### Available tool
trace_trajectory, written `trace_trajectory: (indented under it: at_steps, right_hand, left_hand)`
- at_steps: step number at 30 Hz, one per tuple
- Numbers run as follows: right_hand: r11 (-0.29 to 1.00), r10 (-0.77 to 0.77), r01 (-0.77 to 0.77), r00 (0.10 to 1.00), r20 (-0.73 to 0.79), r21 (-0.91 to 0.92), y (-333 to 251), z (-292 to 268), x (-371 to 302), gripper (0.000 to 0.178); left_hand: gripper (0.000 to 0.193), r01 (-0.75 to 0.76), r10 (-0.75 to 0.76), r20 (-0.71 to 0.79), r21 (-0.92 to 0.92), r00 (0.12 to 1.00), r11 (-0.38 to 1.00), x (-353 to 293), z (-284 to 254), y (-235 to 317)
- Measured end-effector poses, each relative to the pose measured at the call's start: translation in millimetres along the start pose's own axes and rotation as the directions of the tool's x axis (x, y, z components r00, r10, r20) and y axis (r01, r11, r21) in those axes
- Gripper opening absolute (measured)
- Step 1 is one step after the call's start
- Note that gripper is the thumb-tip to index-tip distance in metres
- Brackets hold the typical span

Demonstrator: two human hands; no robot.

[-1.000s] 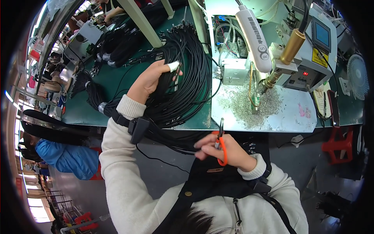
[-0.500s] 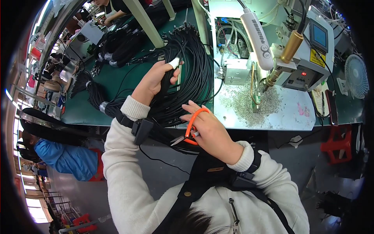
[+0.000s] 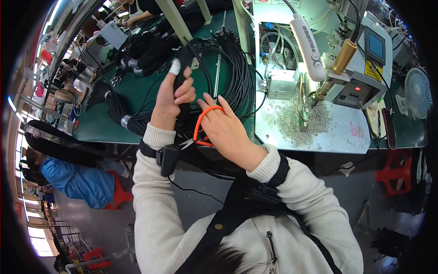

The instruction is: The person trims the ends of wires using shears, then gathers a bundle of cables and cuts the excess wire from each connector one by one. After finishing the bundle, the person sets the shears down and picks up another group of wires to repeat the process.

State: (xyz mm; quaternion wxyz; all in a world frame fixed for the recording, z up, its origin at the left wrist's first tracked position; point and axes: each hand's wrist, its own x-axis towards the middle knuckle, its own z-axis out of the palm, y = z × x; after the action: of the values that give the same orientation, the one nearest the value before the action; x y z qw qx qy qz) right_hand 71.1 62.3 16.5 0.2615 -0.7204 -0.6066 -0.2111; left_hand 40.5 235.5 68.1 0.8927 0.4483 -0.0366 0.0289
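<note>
My left hand (image 3: 174, 93) is closed around a bunch of black cables (image 3: 186, 57), which rises past its fingertips and hangs below the wrist. A white cover wraps the tip of its thumb. Close by on the right, my right hand (image 3: 230, 130) holds small snips (image 3: 197, 130) with orange handles. One handle loop goes around its fingers, and the metal blades point down and left. Those fingers are stretched toward the bunch; whether they touch it I cannot tell. A large curved heap of black cables (image 3: 237, 77) lies on the green table (image 3: 98, 132) behind my hands.
Right of the cables stands a bench machine (image 3: 358, 82) with a screen and a brass-coloured cylinder. Small metal scraps (image 3: 301, 121) cover part of its white plate. Tied cable bundles (image 3: 118, 109) lie left. A white fan (image 3: 416, 91) stands far right. A person in blue (image 3: 80, 182) sits left.
My left hand has moved left, drawing the black cable bunch away from the heap. My right hand, still with the snips, has followed up and to the left.
</note>
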Motion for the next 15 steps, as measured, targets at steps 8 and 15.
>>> trace_trajectory:
  at_steps: [8, 15]
  right_hand:
    - [0.984, 0.172, -0.162, 0.97, 0.172, -0.07, 10, 27, -11, 0.034]
    - [0.977, 0.212, -0.215, 0.967, 0.141, 0.008, 10, 29, -10, 0.031]
  left_hand:
    - [0.038, -0.496, 0.509, 0.187, -0.112, 0.84, 0.861, -74, -5, 45]
    - [0.041, -0.748, 0.77, 0.095, -0.189, 0.63, 0.636, -135, -12, 53]
